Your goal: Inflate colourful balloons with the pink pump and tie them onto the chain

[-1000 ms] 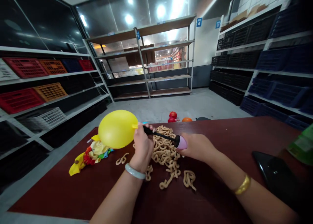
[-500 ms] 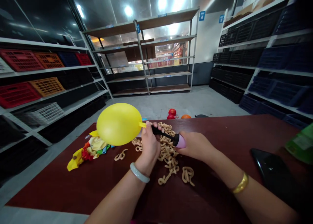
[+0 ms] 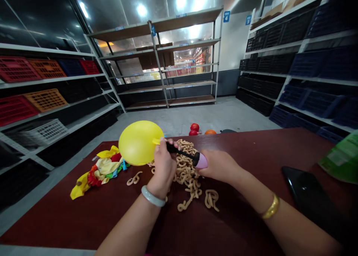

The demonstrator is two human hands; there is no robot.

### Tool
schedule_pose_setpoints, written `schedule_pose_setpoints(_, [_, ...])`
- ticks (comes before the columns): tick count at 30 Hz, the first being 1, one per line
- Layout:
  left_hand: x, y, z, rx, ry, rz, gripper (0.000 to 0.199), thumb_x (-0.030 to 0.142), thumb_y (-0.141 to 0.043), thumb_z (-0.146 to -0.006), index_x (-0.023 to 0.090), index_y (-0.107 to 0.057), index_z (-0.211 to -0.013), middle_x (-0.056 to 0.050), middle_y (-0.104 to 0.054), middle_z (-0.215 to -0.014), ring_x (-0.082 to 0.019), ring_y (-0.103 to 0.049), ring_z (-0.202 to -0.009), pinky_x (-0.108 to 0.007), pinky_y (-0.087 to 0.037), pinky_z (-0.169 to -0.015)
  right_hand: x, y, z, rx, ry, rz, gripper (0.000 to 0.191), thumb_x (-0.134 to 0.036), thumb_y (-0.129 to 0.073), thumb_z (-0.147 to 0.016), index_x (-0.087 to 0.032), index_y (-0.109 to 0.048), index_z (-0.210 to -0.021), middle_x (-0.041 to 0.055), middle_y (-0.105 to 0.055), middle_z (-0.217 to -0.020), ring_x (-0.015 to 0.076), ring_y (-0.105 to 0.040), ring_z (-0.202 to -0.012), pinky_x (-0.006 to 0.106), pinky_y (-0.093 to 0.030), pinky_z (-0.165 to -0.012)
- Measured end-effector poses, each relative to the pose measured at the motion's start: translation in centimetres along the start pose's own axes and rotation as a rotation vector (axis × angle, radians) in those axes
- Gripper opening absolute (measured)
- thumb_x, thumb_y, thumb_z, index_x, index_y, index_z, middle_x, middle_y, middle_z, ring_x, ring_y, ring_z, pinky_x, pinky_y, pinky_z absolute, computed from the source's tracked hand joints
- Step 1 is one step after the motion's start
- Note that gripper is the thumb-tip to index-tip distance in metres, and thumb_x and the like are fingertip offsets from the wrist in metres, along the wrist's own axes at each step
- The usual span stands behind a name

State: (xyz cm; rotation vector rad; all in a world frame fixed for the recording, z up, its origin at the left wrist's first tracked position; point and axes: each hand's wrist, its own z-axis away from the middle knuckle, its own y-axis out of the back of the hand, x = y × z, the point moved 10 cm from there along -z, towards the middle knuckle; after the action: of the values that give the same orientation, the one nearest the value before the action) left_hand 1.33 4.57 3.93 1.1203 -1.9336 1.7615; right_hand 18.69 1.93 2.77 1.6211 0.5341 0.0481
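Observation:
A yellow balloon (image 3: 140, 146), inflated, sits at the left end of a hand balloon pump (image 3: 184, 152), its neck against the pump's black end. My left hand (image 3: 164, 161) is closed around that end, pinching the balloon's neck. My right hand (image 3: 218, 163) is wrapped around the pump's light purple end; a black rod shows between my hands. Below them lies a pile of beige twisted strands (image 3: 187, 174) on the dark red table (image 3: 235, 218). To the left is a heap of deflated balloons (image 3: 104, 166) in yellow, red, cream, blue and green.
A black phone (image 3: 300, 185) lies at the right, near a green translucent object (image 3: 341, 161). Beyond the table's far edge are red round things (image 3: 194, 128) and an orange one (image 3: 210, 132). Metal shelves (image 3: 165, 88) and racks of plastic crates (image 3: 46, 99) line the room.
The balloon has swung toward my left hand and now overlaps its own neck in view. The camera view has shifted slightly. Both hands keep their hold on the pump.

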Motion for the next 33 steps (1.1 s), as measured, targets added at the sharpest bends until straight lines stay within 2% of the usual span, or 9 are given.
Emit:
schedule_pose_setpoints(5, [3.8, 3.2, -3.4, 0.104, -0.07, 0.027, 0.02, 0.03, -0.058, -0.088, 0.019, -0.046, -0.077, 0.002, -0.05, -0.066, -0.011, -0.05, -0.056, -0.026, -0.042, -0.054, 1.0, 0.1, 0.0, -0.02, -0.006, 0.013, 0.037, -0.056, -0.061, -0.071, -0.025, -0.06, -0.091, 0.0042, -0.071, -0.081, 0.0244, -0.065, -0.069, 0.029, -0.027, -0.052])
schedule_pose_setpoints(8, [4.5, 3.8, -3.7, 0.139, -0.095, 0.041, 0.021, 0.032, -0.059, -0.088, 0.019, -0.046, -0.077, 0.002, -0.049, -0.066, -0.011, -0.05, -0.055, -0.025, -0.041, -0.052, 1.3, 0.3, 0.0, -0.022, 0.008, 0.017, 0.037, -0.056, -0.062, -0.071, -0.025, -0.06, -0.089, 0.0044, -0.071, -0.08, 0.0234, -0.064, -0.067, 0.029, -0.028, -0.052])
schedule_pose_setpoints(11, [3.5, 3.2, -2.9, 0.136, -0.097, 0.051, 0.022, 0.031, -0.06, -0.087, 0.019, -0.045, -0.076, 0.003, -0.049, -0.066, -0.01, -0.049, -0.055, -0.024, -0.04, -0.052, 1.3, 0.4, 0.1, -0.012, 0.03, 0.039, 0.035, -0.055, -0.063, -0.071, -0.024, -0.06, -0.088, 0.0047, -0.071, -0.08, 0.0225, -0.063, -0.066, 0.029, -0.028, -0.052])
schedule_pose_setpoints(16, [-0.6, 0.7, -0.1, 0.048, -0.007, 0.025, 0.019, 0.029, -0.063, -0.085, 0.019, -0.048, -0.081, 0.002, -0.051, -0.07, -0.011, -0.052, -0.061, -0.026, -0.045, -0.059, 0.9, 0.2, 0.2, -0.01, 0.047, 0.01, 0.041, -0.06, -0.063, -0.071, -0.025, -0.061, -0.09, 0.004, -0.072, -0.081, 0.0248, -0.066, -0.07, 0.029, -0.03, -0.053])
schedule_pose_setpoints(19, [-3.0, -0.4, 1.7, 0.023, 0.059, -0.018, 0.02, 0.032, -0.062, -0.086, 0.018, -0.049, -0.079, 0.0, -0.053, -0.071, -0.012, -0.054, -0.062, -0.027, -0.047, -0.062, 0.2, 0.1, 0.3, -0.015, 0.055, -0.053, 0.043, -0.059, -0.065, -0.072, -0.025, -0.061, -0.098, 0.0033, -0.073, -0.088, 0.0266, -0.068, -0.077, 0.029, -0.035, -0.056])
schedule_pose_setpoints(22, [-4.6, -1.3, 2.9, -0.001, 0.13, -0.048, 0.022, 0.035, -0.059, -0.088, 0.018, -0.05, -0.078, -0.001, -0.055, -0.07, -0.013, -0.055, -0.063, -0.03, -0.049, -0.066, -0.8, 0.3, 0.4, -0.004, 0.092, -0.117, 0.051, -0.056, -0.065, -0.075, -0.025, -0.057, -0.115, 0.0051, -0.072, -0.1, 0.0276, -0.067, -0.088, 0.031, -0.042, -0.064])
schedule_pose_setpoints(25, [-4.6, -1.5, 3.0, -0.002, 0.121, -0.051, 0.022, 0.036, -0.06, -0.087, 0.017, -0.052, -0.079, -0.001, -0.057, -0.071, -0.013, -0.057, -0.065, -0.03, -0.049, -0.07, -1.6, 0.6, 0.6, 0.022, 0.158, -0.138, 0.067, -0.052, -0.064, -0.078, -0.027, -0.044, -0.137, 0.0075, -0.067, -0.116, 0.0281, -0.065, -0.099, 0.034, -0.045, -0.076])
schedule_pose_setpoints(27, [-4.1, -1.2, 2.8, 0.009, 0.086, -0.06, 0.021, 0.035, -0.061, -0.086, 0.017, -0.054, -0.08, -0.001, -0.059, -0.072, -0.013, -0.057, -0.066, -0.029, -0.049, -0.072, -1.9, 0.8, 0.7, 0.042, 0.19, -0.122, 0.071, -0.048, -0.063, -0.081, -0.03, -0.036, -0.144, 0.0078, -0.064, -0.123, 0.0282, -0.064, -0.102, 0.036, -0.046, -0.081])
schedule_pose_setpoints(33, [-2.4, 0.6, 1.6, 0.111, -0.038, -0.165, 0.014, 0.029, -0.064, -0.083, 0.016, -0.058, -0.08, -0.001, -0.061, -0.077, -0.012, -0.058, -0.074, -0.027, -0.046, -0.077, -2.2, 0.9, 0.9, 0.092, 0.229, -0.028, 0.06, -0.043, -0.057, -0.086, -0.035, -0.039, -0.143, 0.0058, -0.064, -0.119, 0.0266, -0.065, -0.094, 0.036, -0.045, -0.075])
